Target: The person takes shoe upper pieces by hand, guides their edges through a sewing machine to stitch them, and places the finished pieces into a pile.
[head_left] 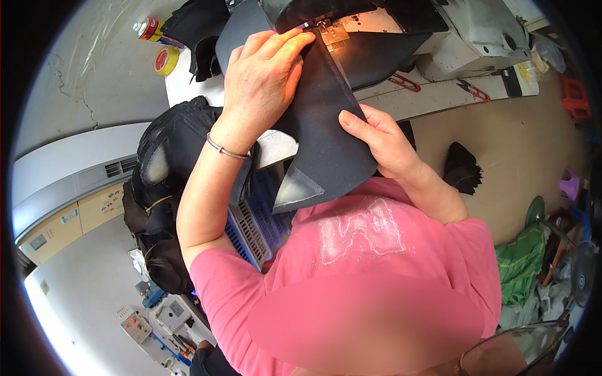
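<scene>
A black fabric piece point(326, 138) with a pale, whitish corner stretches from the sewing machine's lit needle area point(326, 30) down toward my chest. My left hand point(263, 72) is bent over its far end with the fingers close together, right beside the presser foot; the fingertips partly cover the cloth there. Lower down on the right, my right hand point(385, 141) pinches the edge of the same piece, thumb on top and the other fingers underneath, out of sight. More black material point(382, 59) lies under the machine on the right.
Red-handled thread snips point(404, 82) and a second pair point(474, 90) lie on the white table point(370, 100). A spray can point(149, 29) and yellow tape roll point(166, 61) are at the upper left. Stacked black pieces point(179, 135) hang left, above a blue basket point(251, 229). Dark cloth point(462, 168) lies on the floor.
</scene>
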`<state>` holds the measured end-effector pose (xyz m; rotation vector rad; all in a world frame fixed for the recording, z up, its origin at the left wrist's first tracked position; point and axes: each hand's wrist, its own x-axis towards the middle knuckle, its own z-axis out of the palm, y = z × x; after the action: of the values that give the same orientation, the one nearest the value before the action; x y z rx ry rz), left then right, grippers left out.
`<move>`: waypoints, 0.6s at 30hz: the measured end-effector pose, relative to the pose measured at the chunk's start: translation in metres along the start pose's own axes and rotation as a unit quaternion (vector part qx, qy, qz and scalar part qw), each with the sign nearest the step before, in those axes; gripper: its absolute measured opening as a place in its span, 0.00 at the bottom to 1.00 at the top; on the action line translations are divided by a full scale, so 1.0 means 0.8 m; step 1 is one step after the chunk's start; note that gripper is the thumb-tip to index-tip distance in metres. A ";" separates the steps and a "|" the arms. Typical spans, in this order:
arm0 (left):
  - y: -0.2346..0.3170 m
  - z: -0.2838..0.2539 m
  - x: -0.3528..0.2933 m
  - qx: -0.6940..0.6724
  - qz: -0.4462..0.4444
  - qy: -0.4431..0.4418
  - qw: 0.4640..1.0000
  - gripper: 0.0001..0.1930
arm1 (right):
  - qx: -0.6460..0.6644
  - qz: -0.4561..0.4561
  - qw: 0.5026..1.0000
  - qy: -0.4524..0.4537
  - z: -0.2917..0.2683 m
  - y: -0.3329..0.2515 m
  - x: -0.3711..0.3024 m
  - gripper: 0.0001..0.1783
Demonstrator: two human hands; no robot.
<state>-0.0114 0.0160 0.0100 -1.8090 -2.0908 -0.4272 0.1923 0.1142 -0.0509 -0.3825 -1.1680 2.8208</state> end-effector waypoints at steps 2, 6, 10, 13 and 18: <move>0.001 0.000 0.002 0.015 -0.011 -0.007 1.000 0.21 | 0.022 -0.002 1.000 0.016 0.001 -0.003 0.001 0.18; 0.001 0.005 0.009 0.017 -0.007 -0.002 1.000 0.20 | 0.023 -0.013 1.000 0.010 -0.005 -0.006 0.001 0.18; 0.000 0.009 0.008 -0.003 -0.016 0.011 1.000 0.16 | -0.018 -0.050 0.998 0.037 -0.004 0.000 0.000 0.17; -0.001 0.012 0.009 -0.010 -0.023 0.020 0.999 0.13 | -0.209 -0.139 0.964 0.090 -0.008 0.001 -0.006 0.15; -0.001 0.012 0.012 -0.007 -0.002 0.045 0.999 0.10 | -0.494 -0.271 0.807 0.175 -0.014 0.009 -0.022 0.15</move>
<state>-0.0144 0.0288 0.0055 -1.7609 -2.0362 -0.5162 0.2128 0.1144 -0.0600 -0.4677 -2.1111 1.3992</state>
